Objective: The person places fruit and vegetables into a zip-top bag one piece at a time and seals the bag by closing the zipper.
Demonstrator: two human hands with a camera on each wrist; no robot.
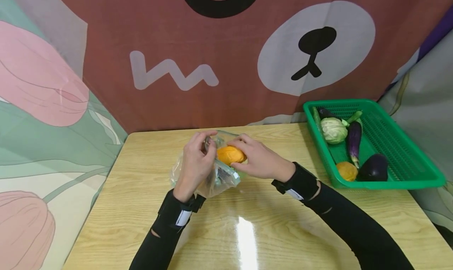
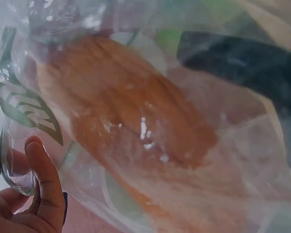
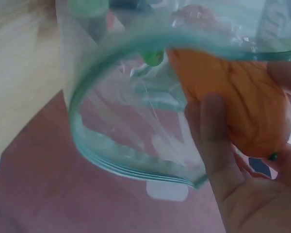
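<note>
My left hand (image 1: 198, 162) pinches the rim of a clear zip bag (image 1: 212, 187), whose mouth gapes toward the right. Its thumb and fingers (image 2: 43, 179) show on the bag's edge in the left wrist view. With fingers and thumb my right hand (image 1: 262, 158) grips an orange, ridged, fruit-like thing (image 3: 242, 104) that has a small dark green tip. That thing is partly inside the bag mouth in the right wrist view. Through the plastic, its blurred orange-brown shape (image 2: 131, 107) fills the left wrist view. A small green thing (image 3: 153, 57) also shows through the bag.
On the right of the wooden table (image 1: 141, 223) stands a green basket (image 1: 414, 152). It holds a cabbage (image 1: 334, 130), a long eggplant (image 1: 354, 140), a round dark eggplant (image 1: 374, 168), an orange-yellow round thing (image 1: 347, 171) and other vegetables. A patterned cloth (image 1: 230, 105) hangs behind the table.
</note>
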